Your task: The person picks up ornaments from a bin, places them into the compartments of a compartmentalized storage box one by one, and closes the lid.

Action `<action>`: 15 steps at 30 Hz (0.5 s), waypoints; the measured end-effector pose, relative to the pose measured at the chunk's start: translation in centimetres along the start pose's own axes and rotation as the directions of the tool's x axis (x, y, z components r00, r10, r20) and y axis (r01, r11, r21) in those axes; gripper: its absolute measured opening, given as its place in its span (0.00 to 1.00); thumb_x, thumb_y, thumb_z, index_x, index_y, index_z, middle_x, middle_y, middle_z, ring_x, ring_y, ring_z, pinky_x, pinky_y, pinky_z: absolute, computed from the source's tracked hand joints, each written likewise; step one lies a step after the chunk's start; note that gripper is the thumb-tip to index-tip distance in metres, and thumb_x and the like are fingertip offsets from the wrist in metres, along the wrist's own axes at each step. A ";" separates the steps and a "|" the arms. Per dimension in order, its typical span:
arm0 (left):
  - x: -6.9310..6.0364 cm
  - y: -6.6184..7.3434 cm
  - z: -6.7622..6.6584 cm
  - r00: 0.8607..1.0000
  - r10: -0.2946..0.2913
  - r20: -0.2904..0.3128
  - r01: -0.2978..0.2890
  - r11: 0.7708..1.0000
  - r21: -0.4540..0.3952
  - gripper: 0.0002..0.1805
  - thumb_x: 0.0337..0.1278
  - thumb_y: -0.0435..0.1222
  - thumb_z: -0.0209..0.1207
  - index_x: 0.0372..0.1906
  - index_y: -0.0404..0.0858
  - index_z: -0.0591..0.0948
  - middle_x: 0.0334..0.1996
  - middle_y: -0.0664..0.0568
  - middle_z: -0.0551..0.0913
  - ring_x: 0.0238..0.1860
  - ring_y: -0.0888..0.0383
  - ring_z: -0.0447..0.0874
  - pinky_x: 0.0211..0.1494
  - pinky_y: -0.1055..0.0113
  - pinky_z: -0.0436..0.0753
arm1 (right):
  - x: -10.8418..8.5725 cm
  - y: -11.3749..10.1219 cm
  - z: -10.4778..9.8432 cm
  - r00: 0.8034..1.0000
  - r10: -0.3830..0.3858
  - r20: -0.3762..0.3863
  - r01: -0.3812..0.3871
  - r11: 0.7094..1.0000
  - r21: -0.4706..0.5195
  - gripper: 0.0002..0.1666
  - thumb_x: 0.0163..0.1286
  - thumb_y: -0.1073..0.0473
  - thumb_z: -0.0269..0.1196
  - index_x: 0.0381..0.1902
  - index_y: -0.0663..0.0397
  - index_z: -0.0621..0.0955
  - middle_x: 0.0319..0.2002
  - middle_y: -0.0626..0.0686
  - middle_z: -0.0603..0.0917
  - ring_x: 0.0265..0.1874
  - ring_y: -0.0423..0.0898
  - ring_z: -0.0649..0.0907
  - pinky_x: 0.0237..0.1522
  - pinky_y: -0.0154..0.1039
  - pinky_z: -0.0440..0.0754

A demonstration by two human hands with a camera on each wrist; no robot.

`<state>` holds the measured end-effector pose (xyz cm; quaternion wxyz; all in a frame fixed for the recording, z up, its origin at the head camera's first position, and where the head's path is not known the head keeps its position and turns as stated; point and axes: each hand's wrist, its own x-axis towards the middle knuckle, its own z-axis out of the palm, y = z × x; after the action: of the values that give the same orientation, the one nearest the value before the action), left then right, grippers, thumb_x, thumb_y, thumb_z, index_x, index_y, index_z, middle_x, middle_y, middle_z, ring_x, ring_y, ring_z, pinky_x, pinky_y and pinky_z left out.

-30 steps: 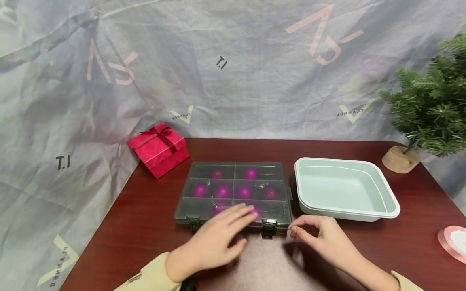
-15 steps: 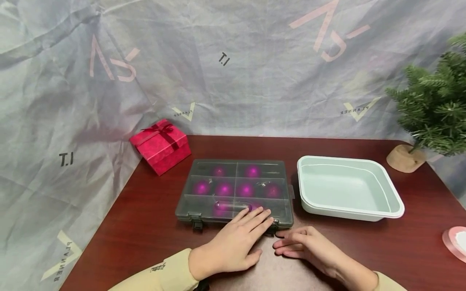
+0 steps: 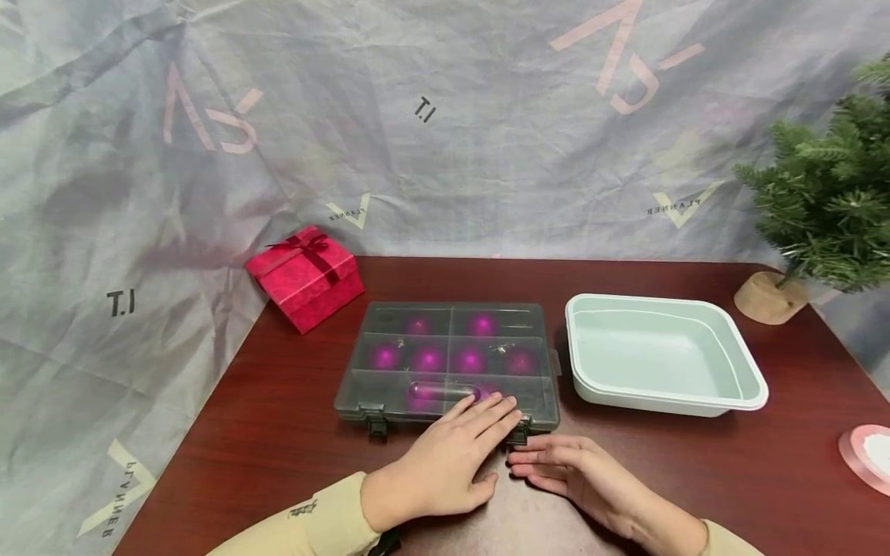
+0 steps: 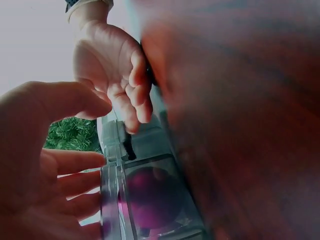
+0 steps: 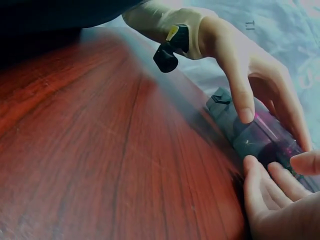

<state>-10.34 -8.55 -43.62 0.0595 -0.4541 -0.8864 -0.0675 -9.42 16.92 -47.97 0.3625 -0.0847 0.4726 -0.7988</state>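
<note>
A dark see-through compartment box (image 3: 447, 355) lies with its lid down on the table, several glowing magenta round shapes showing through it. My left hand (image 3: 445, 463) rests its extended fingers on the lid's front right part. Just in front of the box's right latch (image 3: 518, 436) is my right hand (image 3: 587, 479), fingers stretched toward it. In the left wrist view the right hand's fingertips (image 4: 131, 125) are close to the black latch piece; whether they touch it I cannot tell. A second latch (image 3: 376, 426) hangs at the box's front left.
A pale mint plastic tub (image 3: 667, 405) stands right of the box. Behind it at the right is a small artificial fir tree (image 3: 827, 201) on a wooden base. A red gift box (image 3: 306, 278) sits back left; a pink ribbon roll (image 3: 865, 455) lies at the right edge.
My left hand has moved right along the box's front. The right hand has shifted left, its fingers going from a pinch-like shape to stretched out at the right latch. The view has tilted slightly.
</note>
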 end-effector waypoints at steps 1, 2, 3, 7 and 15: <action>0.0 -0.1 0.0 1.000 -0.001 0.000 0.001 1.000 -0.006 0.43 0.59 0.48 0.66 0.77 0.38 0.66 0.76 0.47 0.64 0.77 0.52 0.58 0.76 0.52 0.58 | 0.1 0.0 0.1 1.000 -0.007 -0.004 0.007 1.000 -0.008 0.27 0.79 0.66 0.48 0.69 0.80 0.66 0.61 0.66 0.80 0.60 0.53 0.81 0.63 0.42 0.75; 0.0 -0.1 0.0 1.000 -0.001 0.000 0.001 1.000 -0.015 0.42 0.59 0.47 0.66 0.77 0.38 0.66 0.76 0.47 0.65 0.77 0.52 0.58 0.76 0.52 0.58 | 0.1 0.0 0.2 1.000 -0.013 -0.009 0.013 1.000 -0.018 0.27 0.79 0.66 0.49 0.69 0.79 0.66 0.61 0.66 0.80 0.61 0.53 0.81 0.63 0.42 0.75; -0.1 -0.1 -0.1 1.000 -0.002 -0.002 0.002 1.000 -0.023 0.42 0.59 0.47 0.66 0.76 0.38 0.67 0.76 0.47 0.65 0.77 0.52 0.59 0.76 0.52 0.59 | 0.1 0.0 0.2 1.000 -0.018 -0.014 0.018 0.999 -0.032 0.27 0.79 0.66 0.49 0.70 0.78 0.66 0.61 0.65 0.80 0.61 0.52 0.81 0.63 0.42 0.76; -0.1 -0.2 -0.1 1.000 -0.003 -0.006 0.002 0.999 -0.041 0.41 0.58 0.46 0.66 0.76 0.37 0.68 0.75 0.47 0.66 0.77 0.52 0.59 0.76 0.52 0.59 | 0.1 0.3 0.6 0.998 -0.048 -0.042 0.043 0.993 -0.111 0.28 0.78 0.66 0.52 0.71 0.77 0.66 0.61 0.65 0.80 0.59 0.51 0.82 0.60 0.41 0.77; -0.1 -0.1 0.1 1.000 0.003 -0.028 -0.004 0.999 -0.035 0.41 0.57 0.46 0.66 0.75 0.38 0.68 0.75 0.47 0.67 0.76 0.52 0.60 0.76 0.52 0.59 | 0.0 0.3 1.0 0.963 -0.269 -0.022 0.210 0.800 -0.562 0.23 0.74 0.68 0.60 0.62 0.78 0.75 0.48 0.66 0.87 0.45 0.47 0.88 0.49 0.35 0.83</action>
<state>-10.42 -8.65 -43.72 0.0640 -0.4557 -0.8833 -0.0893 -8.79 16.09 -47.70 0.1941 -0.2049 0.6868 -0.6699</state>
